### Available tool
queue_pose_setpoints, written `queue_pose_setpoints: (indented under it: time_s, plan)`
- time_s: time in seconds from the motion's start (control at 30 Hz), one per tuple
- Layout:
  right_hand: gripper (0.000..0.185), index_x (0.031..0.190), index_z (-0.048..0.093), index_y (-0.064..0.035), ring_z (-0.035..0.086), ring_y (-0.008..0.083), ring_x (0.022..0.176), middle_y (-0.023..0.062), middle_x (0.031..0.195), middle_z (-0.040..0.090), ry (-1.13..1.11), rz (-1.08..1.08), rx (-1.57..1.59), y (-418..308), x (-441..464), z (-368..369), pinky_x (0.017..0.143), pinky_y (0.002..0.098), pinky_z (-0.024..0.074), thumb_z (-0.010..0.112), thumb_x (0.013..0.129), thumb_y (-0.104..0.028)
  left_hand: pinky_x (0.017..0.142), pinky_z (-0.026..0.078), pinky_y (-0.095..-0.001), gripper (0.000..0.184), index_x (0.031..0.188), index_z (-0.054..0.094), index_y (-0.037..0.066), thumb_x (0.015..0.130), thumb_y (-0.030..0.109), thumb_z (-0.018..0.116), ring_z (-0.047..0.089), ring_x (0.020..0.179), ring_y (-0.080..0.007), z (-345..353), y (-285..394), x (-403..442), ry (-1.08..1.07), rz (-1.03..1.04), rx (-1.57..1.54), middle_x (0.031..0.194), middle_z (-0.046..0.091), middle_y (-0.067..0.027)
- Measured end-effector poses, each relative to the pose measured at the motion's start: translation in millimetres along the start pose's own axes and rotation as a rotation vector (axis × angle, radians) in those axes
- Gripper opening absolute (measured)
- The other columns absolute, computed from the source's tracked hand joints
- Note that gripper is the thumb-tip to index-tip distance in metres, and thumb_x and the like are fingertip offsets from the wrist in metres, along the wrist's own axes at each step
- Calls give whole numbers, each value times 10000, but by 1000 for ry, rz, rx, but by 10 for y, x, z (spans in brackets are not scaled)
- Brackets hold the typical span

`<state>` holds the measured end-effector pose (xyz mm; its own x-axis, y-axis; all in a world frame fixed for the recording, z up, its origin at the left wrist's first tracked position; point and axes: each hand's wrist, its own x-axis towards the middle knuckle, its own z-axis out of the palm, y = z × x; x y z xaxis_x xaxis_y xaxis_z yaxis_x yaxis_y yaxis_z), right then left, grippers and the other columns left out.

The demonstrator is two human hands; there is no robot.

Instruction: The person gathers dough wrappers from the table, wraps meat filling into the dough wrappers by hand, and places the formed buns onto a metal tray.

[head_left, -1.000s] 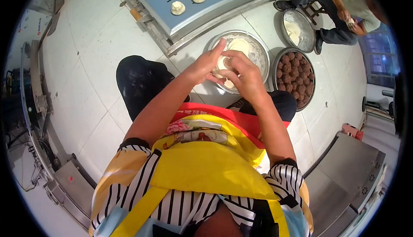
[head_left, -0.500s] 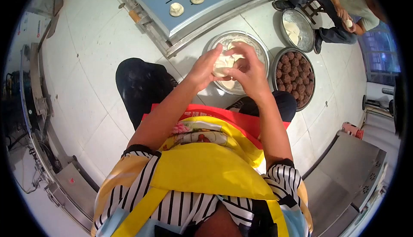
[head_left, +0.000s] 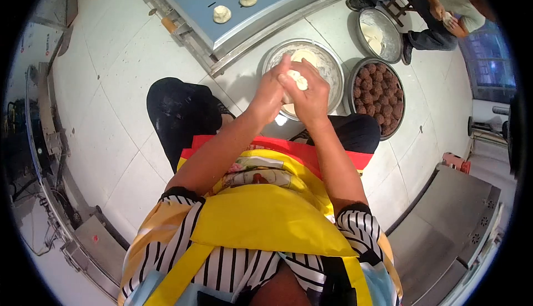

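Note:
Both my hands are closed together round a lump of pale dough (head_left: 298, 79), whose pinched-looking top shows between the thumbs and fingers. From the left side my left hand (head_left: 268, 96) cups it, its palm and most of its fingers hidden. My right hand (head_left: 312, 96) wraps over it from the right, fingers curled. Beneath them stands a round metal bowl (head_left: 332, 72) dusted with flour. Inside it lie flat rounds of dough (head_left: 304, 57), partly covered by my hands.
Right of the bowl, a round pan (head_left: 350, 92) holds many dark brown balls (head_left: 378, 99). Behind it, another metal basin (head_left: 394, 44) contains dough pieces. Two shaped buns (head_left: 222, 14) sit on a slotted blue surface (head_left: 288, 1). A seated co-worker (head_left: 438, 12) handles dough at upper right.
My hands have closed in tighter round the dough, and the right hand has turned over it. The dough is now more covered. The co-worker's hands have come together.

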<state>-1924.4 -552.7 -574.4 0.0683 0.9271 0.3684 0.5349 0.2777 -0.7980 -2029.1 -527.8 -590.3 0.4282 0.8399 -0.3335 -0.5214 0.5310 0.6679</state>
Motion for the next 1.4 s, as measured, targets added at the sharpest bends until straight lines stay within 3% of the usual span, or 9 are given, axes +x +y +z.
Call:
queue_pose_setpoints:
  time_s: [0.17, 0.33, 0.6, 0.77, 0.9, 1.0, 1.2, 1.33, 1.4]
  plan:
    - [360, 1030, 645, -23, 599, 358, 1000, 175, 1038, 633, -216, 103, 154, -174, 113, -190, 898, 391, 443, 698, 753, -247, 790, 477, -293, 587, 1159, 514, 18, 895, 541, 479, 562, 974, -150, -104, 242, -18, -255, -240, 116, 1086, 554, -102]
    - [318, 934, 674, -10, 607, 332, 983, 188, 853, 660, 26, 152, 115, -80, 47, -5, 879, 373, 447, 703, 758, -272, 816, 471, -326, 620, 1213, 483, 39, 878, 560, 496, 521, 1050, -168, -8, -103, -32, 20, -47, -86, 1171, 499, -95]
    - [442, 947, 634, 30, 618, 237, 830, 162, 914, 638, -256, 291, 201, -84, 99, -144, 782, 318, 471, 748, 706, -323, 815, 485, -363, 605, 1151, 505, 49, 892, 590, 418, 572, 983, -167, 13, 74, -60, -37, -134, 25, 1053, 578, -76]
    - [430, 940, 628, 36, 623, 276, 811, 176, 919, 631, -74, -107, 260, -3, 92, 52, 752, 345, 478, 736, 725, -320, 834, 473, -319, 592, 1135, 520, 41, 906, 574, 401, 576, 978, -166, -225, 191, -13, -54, -113, 184, 1068, 577, -81]
    - [421, 996, 620, 19, 615, 350, 865, 198, 960, 628, -342, 198, 123, -142, 156, -121, 811, 355, 476, 719, 735, -296, 851, 466, -318, 560, 1132, 526, 44, 919, 547, 401, 562, 1019, -165, -92, 101, -54, -14, -106, -71, 1060, 580, -75]
    - [380, 1032, 636, 1, 619, 218, 935, 159, 952, 658, -89, -47, -86, -44, 48, 32, 840, 321, 458, 683, 762, -263, 861, 467, -329, 535, 1143, 514, 54, 923, 530, 408, 561, 1022, -163, -21, -35, -101, 6, 26, -186, 1077, 575, -66]
    - [392, 1004, 650, 11, 623, 251, 934, 182, 957, 653, -414, 182, 171, -239, 124, -205, 843, 333, 460, 685, 765, -297, 818, 490, -309, 540, 1175, 488, 19, 902, 484, 507, 582, 974, -166, -159, 143, -154, -142, -185, -74, 1087, 563, -92]
    - [412, 962, 648, 23, 621, 271, 731, 185, 811, 638, -135, 19, 28, -242, 124, -84, 681, 359, 486, 713, 745, -321, 827, 497, -342, 538, 1173, 487, 38, 904, 504, 474, 582, 1001, -180, -32, 121, -189, -89, -119, -148, 1093, 567, -94]
    - [383, 917, 652, 22, 612, 255, 712, 185, 785, 627, -389, 311, 301, -369, 127, -209, 671, 352, 482, 708, 751, -317, 859, 487, -383, 576, 1184, 480, 57, 908, 557, 404, 572, 1031, -190, -141, 237, -202, -202, -177, -24, 1115, 557, -89]
